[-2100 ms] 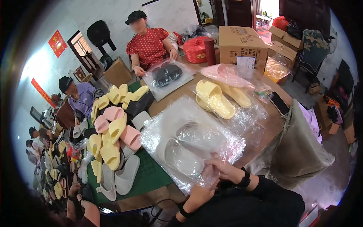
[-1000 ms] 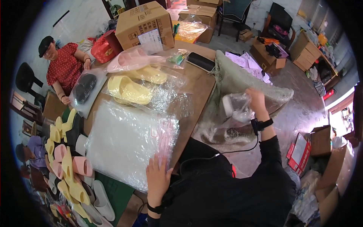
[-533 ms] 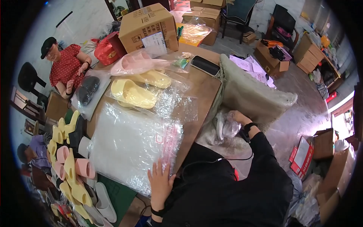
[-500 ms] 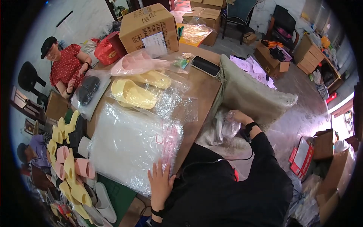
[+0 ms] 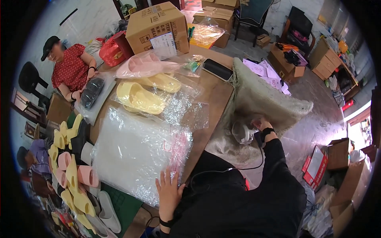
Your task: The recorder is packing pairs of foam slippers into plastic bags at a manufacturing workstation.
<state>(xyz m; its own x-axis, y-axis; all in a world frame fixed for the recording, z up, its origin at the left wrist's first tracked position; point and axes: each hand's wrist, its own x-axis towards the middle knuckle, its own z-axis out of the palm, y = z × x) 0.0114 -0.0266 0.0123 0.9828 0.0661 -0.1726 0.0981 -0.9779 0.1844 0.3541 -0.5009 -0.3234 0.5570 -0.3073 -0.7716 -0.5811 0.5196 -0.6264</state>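
Right hand (image 5: 262, 123) grip pinches a clear-bagged grey slipper pair (image 5: 243, 133) at the big woven sack (image 5: 264, 101); left hand (image 5: 168, 192) lies spread on the clear plastic bag stack (image 5: 137, 152). Best push deep, mouth held wide.

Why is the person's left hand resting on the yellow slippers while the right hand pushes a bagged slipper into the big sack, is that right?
Not quite. In the head view the left hand rests flat on the stack of clear plastic bags, not on the yellow slippers, which lie farther up the table. The right hand is indeed at the big sack with a bagged slipper.

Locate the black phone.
Head view: black phone lies on the brown wooden table, far right edge, beside the grey woven sack, right of the cardboard box.
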